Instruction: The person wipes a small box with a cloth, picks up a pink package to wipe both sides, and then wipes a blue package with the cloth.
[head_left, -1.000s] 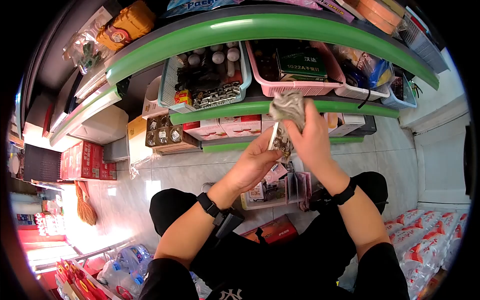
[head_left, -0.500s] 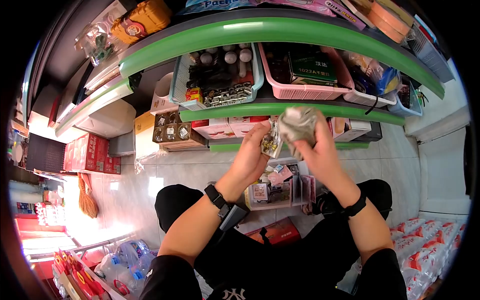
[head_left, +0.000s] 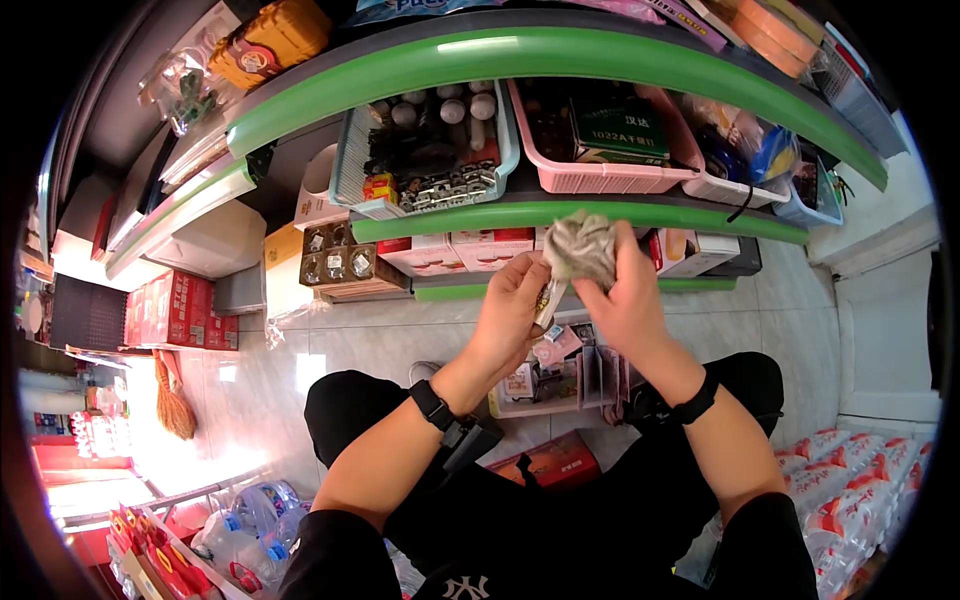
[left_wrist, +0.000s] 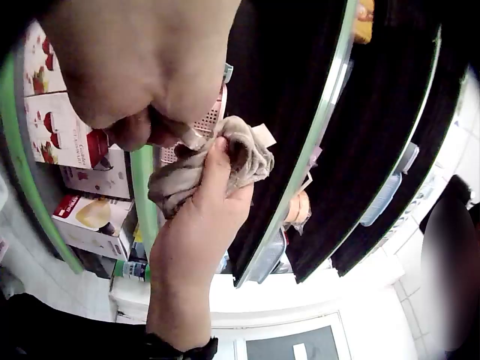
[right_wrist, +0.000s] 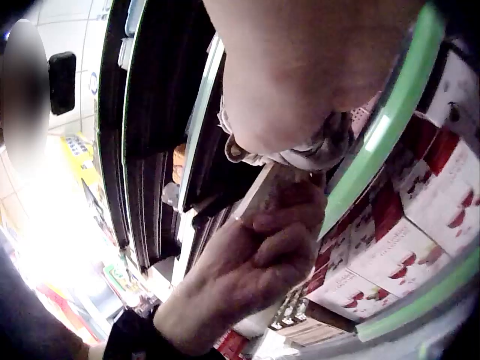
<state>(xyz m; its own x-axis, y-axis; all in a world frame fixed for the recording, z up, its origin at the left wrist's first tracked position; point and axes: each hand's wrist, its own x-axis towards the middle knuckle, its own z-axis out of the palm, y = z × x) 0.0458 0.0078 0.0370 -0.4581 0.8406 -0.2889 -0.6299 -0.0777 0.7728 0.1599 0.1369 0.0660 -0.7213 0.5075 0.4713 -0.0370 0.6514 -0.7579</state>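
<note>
In front of the shelves my right hand grips a crumpled grey cloth. My left hand holds a small flat clear pack with a white edge, turned nearly edge-on in the head view. The cloth lies against the pack's upper end. From the left wrist view, the right thumb presses on the bunched cloth, and the left fingers meet it. In the right wrist view the pack's pale edge shows above the left fingers, and the right hand hides most of the cloth.
A blue basket of hardware and a pink basket with a green box stand on the shelf behind green edging. Below the hands, an open bin of small packs sits on the floor. Bottle packs fill the right.
Half a second ago the pack faced the camera with gold bits showing; now it is turned edge-on. The cloth has moved slightly left onto it. Both hands keep their hold.
</note>
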